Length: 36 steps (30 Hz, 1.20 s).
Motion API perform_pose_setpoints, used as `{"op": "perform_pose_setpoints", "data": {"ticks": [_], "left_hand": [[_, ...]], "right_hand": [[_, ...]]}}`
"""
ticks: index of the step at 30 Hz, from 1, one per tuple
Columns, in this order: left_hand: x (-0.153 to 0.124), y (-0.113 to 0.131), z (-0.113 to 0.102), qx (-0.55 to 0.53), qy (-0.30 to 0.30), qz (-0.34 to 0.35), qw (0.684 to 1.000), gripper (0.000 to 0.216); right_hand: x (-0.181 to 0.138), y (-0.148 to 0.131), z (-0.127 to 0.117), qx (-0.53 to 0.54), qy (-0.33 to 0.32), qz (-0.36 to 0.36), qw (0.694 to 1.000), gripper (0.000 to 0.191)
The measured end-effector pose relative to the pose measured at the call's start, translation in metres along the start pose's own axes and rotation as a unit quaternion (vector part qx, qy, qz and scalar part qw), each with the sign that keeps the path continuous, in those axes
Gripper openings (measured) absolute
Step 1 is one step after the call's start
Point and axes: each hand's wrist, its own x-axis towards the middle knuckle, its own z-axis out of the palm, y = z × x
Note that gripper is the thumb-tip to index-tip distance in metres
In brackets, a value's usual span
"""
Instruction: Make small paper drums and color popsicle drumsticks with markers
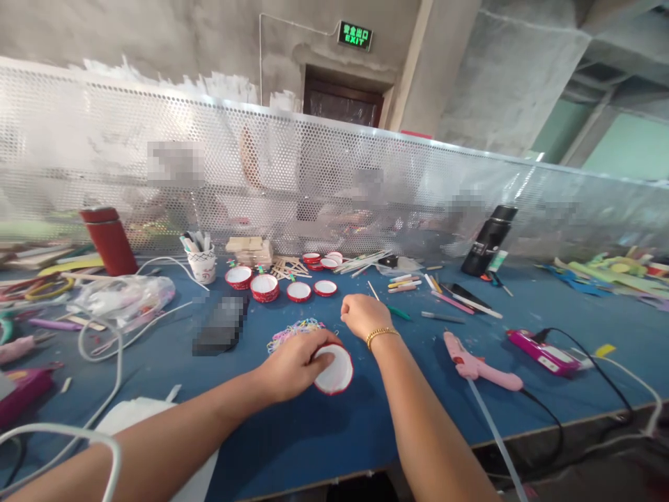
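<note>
My left hand is closed on a shallow round cap, white inside with a red rim, tilted so its white face shows; the thumb lies over its edge. To the right and a little beyond it is my right hand, curled above the table with a gold chain bracelet at the wrist. Whether anything small sits in its fingers is hidden. Just behind my left hand lies a heap of small pastel loops. Similar caps stand farther back, some of them stacked, others single.
A pink glue gun and a magenta power strip lie to the right. Markers and a black bottle are behind. On the left are a phone, pen cup, red bottle and white cable. A perforated screen backs the table.
</note>
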Motion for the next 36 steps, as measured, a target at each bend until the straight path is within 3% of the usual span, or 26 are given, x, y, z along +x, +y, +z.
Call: {"op": "perform_pose_setpoints", "data": {"ticks": [7,17,36], "left_hand": [[0.003,-0.004,0.005,-0.006,0.029,-0.009,1.000,0.027],[0.001,-0.006,0.004,-0.003,0.024,-0.021,0.999,0.028],[0.002,-0.005,0.002,-0.006,0.025,-0.012,1.000,0.026]], "right_hand": [[0.000,-0.005,0.008,-0.002,-0.032,-0.022,0.999,0.012],[0.000,-0.009,0.014,-0.028,-0.072,-0.045,0.996,0.019],[0.003,-0.002,0.014,-0.010,-0.050,-0.052,0.997,0.020]]}}
